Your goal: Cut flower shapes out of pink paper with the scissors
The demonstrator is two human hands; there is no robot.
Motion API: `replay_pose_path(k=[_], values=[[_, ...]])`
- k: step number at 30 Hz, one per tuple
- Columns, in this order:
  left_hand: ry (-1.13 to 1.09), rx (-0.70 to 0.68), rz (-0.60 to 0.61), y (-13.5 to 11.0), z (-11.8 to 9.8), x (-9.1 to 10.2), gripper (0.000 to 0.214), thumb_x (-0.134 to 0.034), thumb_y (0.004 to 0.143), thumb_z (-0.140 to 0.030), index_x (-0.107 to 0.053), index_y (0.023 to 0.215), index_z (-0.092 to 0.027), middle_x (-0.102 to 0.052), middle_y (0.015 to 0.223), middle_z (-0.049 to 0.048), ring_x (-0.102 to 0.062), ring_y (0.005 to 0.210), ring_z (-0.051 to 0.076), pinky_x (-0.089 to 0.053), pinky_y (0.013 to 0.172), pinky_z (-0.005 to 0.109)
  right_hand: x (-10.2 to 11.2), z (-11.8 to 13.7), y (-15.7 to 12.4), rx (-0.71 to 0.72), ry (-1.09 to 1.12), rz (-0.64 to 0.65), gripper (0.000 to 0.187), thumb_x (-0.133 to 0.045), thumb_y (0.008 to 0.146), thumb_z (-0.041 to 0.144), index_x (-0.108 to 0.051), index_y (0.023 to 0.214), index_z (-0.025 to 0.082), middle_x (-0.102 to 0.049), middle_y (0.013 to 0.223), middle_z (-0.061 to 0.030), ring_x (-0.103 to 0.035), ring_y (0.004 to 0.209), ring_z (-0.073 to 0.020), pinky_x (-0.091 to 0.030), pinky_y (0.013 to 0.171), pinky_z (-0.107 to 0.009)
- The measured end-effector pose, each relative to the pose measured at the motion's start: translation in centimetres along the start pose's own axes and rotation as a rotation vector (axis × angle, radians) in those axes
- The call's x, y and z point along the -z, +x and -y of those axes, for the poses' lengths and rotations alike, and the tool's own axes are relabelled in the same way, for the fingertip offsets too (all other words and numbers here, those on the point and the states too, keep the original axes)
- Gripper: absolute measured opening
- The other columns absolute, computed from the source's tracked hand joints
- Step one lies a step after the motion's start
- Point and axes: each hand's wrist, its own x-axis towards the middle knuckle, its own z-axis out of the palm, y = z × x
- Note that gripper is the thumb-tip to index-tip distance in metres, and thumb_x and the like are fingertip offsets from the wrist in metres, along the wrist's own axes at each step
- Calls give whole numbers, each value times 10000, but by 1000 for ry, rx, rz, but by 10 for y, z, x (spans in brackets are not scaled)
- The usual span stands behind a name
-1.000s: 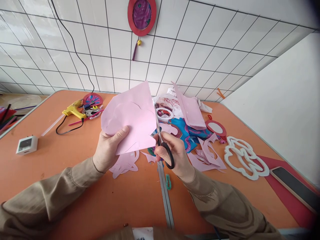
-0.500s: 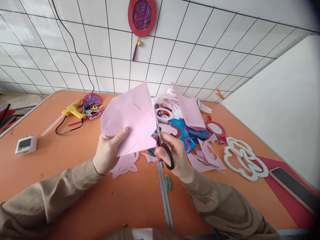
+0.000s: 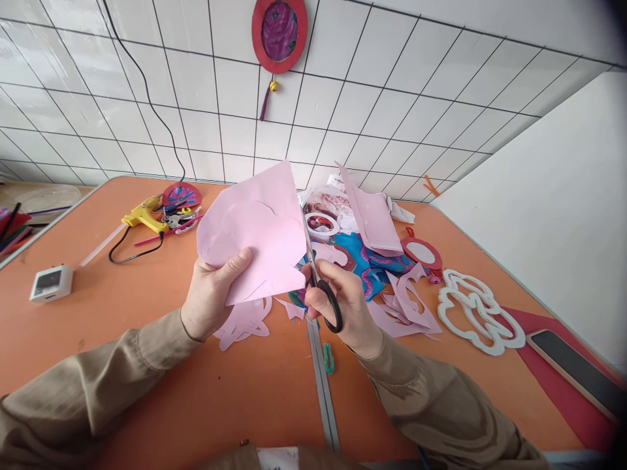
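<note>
Head view, looking down over both forearms in tan sleeves. The left hand (image 3: 210,297) pinches a sheet of pink paper (image 3: 255,228) at its lower left edge, thumb flat on the near face; the fingers behind the sheet are hidden. The paper is held up off the table (image 3: 147,365), tilted, in front of the tiled wall, with faint curved lines on its face that are too pale to follow. The right hand (image 3: 343,300) is closed round the black handles of a pair of scissors (image 3: 318,281), thumb through the lower loop. One blade runs up along the right edge of the sheet; the other is covered by the paper, so how far the blades are apart cannot be told. Below and to the right of the hands lie pink scraps (image 3: 409,303), partly covered by the wrists, and beyond them a blue printed sheet (image 3: 362,258), mostly buried. A white cut-out (image 3: 477,310) lies well to the right, near a dark flat slab (image 3: 578,365) cut off by the frame's corner. To the left are a yellow glue gun (image 3: 144,215) and a small white box (image 3: 49,282). A red oval ornament (image 3: 279,29) hangs on the wall, its top cut off
</note>
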Motion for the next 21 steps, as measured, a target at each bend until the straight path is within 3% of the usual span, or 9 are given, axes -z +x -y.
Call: replay_pose_path(k=[5,10,21], values=[[-1,7,-2,-1,0,0,366,-881,653,-347,-735,928,-156,-774,1084,117,-741,954,337,-640,738,381,1,0,0,-5,-25,1,455,-634,830,637,-538,817,192,-515,481,52,-505,393,-105,-370,400,-225],[-8,0,7,1,-1,1,379,-881,656,-336,-738,959,-161,-787,958,95,-752,903,321,-639,712,367,3,1,1,-4,-34,-1,514,-627,804,696,-538,809,190,-517,481,46,-510,384,-108,-369,382,-223],[9,7,12,3,-3,1,354,-883,650,-356,-735,909,-165,-783,1021,109,-752,869,322,-626,631,347,8,-2,1,7,-88,12,530,-621,793,716,-547,808,191,-468,493,63,-489,381,-107,-353,375,-235]])
